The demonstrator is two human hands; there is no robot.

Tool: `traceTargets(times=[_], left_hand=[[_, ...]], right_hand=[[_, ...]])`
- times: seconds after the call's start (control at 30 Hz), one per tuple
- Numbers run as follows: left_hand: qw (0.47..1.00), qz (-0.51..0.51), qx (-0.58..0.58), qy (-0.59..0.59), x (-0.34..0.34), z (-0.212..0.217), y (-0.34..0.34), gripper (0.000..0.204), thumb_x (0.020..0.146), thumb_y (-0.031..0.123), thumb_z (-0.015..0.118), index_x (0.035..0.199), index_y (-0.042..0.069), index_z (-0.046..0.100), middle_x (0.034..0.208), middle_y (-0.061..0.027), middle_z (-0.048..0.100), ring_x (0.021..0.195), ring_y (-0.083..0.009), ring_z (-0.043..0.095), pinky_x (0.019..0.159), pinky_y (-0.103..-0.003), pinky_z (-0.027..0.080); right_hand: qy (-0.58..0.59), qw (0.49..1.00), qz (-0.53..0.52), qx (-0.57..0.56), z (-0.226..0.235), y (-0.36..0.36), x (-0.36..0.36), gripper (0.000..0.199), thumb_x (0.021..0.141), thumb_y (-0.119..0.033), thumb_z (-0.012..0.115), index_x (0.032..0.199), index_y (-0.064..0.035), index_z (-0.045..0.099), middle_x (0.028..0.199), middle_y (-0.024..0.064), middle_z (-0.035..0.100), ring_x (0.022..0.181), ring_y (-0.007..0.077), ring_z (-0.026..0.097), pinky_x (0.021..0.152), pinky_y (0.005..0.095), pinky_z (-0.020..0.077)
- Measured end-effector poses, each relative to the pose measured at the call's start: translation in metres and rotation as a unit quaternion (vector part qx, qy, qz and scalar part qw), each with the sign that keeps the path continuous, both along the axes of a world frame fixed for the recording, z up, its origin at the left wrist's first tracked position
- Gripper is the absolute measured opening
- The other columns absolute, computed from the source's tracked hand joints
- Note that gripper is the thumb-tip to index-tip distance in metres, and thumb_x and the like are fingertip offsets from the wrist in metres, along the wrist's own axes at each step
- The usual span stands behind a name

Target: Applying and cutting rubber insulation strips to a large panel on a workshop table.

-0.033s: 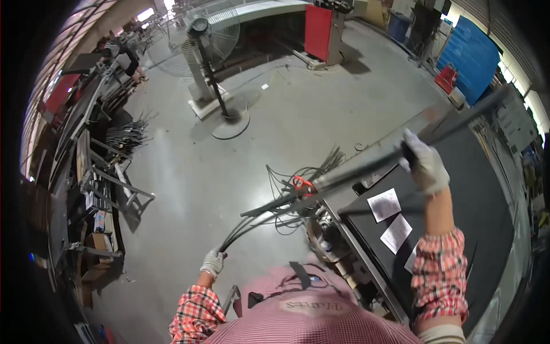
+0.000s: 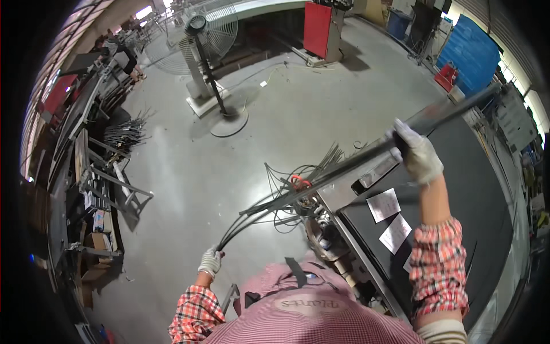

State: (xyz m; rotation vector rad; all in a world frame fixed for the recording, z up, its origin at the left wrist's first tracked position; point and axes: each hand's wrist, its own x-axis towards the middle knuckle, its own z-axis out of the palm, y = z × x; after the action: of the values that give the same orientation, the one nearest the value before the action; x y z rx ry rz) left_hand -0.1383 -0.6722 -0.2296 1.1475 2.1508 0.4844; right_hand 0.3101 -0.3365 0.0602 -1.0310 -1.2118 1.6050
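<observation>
Left hand (image 2: 210,262) (white glove) fisted on the low end of a bundle of long thin dark metal rods (image 2: 321,172). Bundle rises across the dark desk (image 2: 458,189) edge; gloved right hand (image 2: 417,153) clamps its upper stretch. Pedestal fan (image 2: 213,69) beyond.

open concrete floor (image 2: 189,172) left, workbench (image 2: 458,189) blocking right, fan stand (image 2: 220,109) ahead

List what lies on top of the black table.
Two white paper sheets lie on the black table; the right hand holds long rods above it. The forearm hides more.
</observation>
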Motion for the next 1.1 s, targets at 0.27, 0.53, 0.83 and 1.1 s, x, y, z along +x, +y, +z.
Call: traceTargets(times=[0.27,0.53,0.83,1.1], left_hand=[[0.997,0.012,-0.081,-0.011,-0.001,0.017,0.118,0.035,0.081,0.012,0.053,0.115,0.003,0.055,0.087,-0.019,0.064,0.075,-0.0252,0.063,0.063,-0.039,0.05],[0.94,-0.168,0.287,0.075,-0.034,0.084,0.286,0.061,0.084,0.03,0.056,0.137,0.01,0.032,0.127,-0.0184,0.047,0.114,-0.0364,0.047,0.099,-0.039,0.037],[0.987,-0.148,-0.02,-0.066,-0.421,0.11,0.265,0.052,0.089,0.04,0.048,0.13,0.009,0.044,0.119,-0.0176,0.055,0.112,-0.0357,0.05,0.097,-0.041,0.038],[0.991,-0.057,0.099,-0.069,-0.779,0.139,0.345,0.056,0.088,0.044,0.049,0.129,0.006,0.044,0.121,-0.0184,0.054,0.113,-0.0339,0.05,0.095,-0.038,0.04]], right_hand=[[0.03,0.995,0.025,-0.09,-0.065,0.201,-0.05,0.023,0.08,-0.034,0.067,0.088,-0.0147,0.058,0.068,-0.0035,0.044,0.052,0.0075,0.041,0.039,0.0207,0.0279],[-0.043,0.966,-0.234,-0.103,-0.135,0.337,0.034,0.05,0.084,-0.049,0.052,0.115,-0.0099,0.056,0.107,0.0075,0.059,0.088,0.0193,0.055,0.076,0.033,0.0446],[-0.356,0.917,0.088,-0.156,-0.266,0.252,-0.415,0.046,0.084,-0.046,0.054,0.108,-0.0077,0.059,0.095,0.0066,0.061,0.081,0.0209,0.057,0.072,0.0336,0.0463],[-0.477,0.77,0.402,-0.135,-0.337,0.266,-0.802,0.042,0.085,-0.043,0.055,0.103,-0.0059,0.061,0.085,0.0059,0.063,0.075,0.0223,0.059,0.069,0.034,0.0478]])
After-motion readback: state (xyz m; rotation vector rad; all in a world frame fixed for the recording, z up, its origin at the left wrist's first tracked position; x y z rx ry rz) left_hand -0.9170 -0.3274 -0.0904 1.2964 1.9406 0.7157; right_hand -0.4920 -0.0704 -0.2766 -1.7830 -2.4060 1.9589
